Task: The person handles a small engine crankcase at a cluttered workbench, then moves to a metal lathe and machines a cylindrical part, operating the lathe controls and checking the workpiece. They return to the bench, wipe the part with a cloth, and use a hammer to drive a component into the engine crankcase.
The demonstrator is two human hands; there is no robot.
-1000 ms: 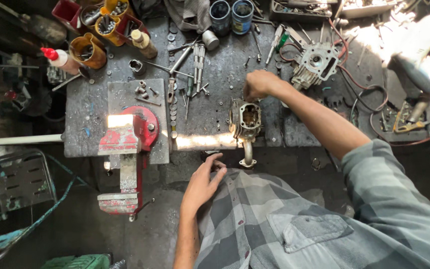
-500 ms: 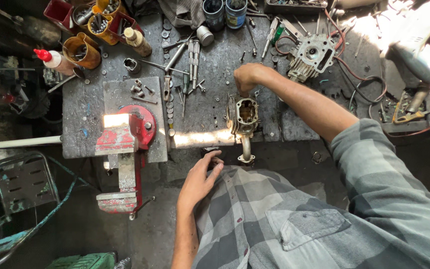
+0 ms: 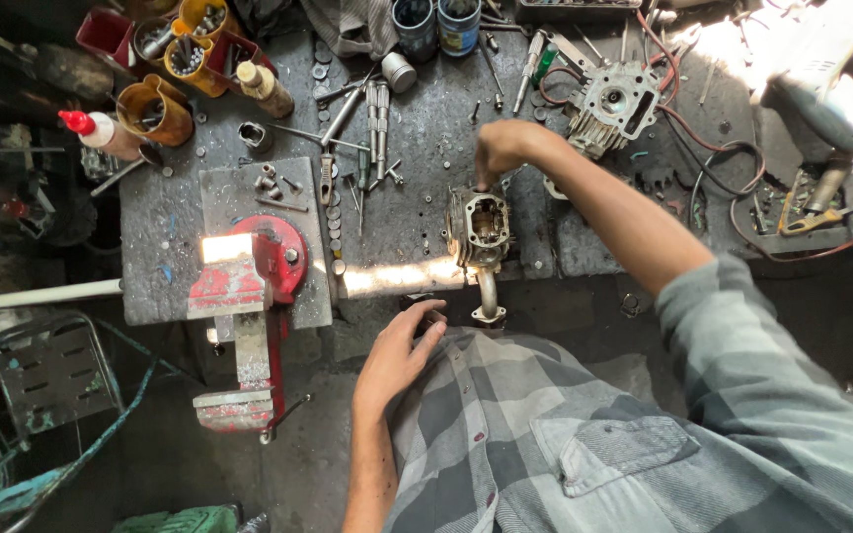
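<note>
A metal carburetor body (image 3: 478,225) with a curved intake pipe (image 3: 489,296) sits at the front edge of the dark workbench (image 3: 417,138). My right hand (image 3: 502,150) hovers over its far rim, fingertips pinched down onto the top; whether something small is between them I cannot tell. My left hand (image 3: 399,353) rests below the bench edge against my plaid shirt, fingers loosely spread, holding nothing.
A red bench vise (image 3: 247,286) is clamped at the left front. Screwdrivers and loose tools (image 3: 367,118) lie behind the carburetor. Yellow and red cups (image 3: 165,104) stand at back left, two tins (image 3: 436,25) at back centre. An engine casing (image 3: 612,104) with wires lies right.
My right hand has drawn in from the bench surface onto the carburetor's top. My left hand has barely shifted at my waist.
</note>
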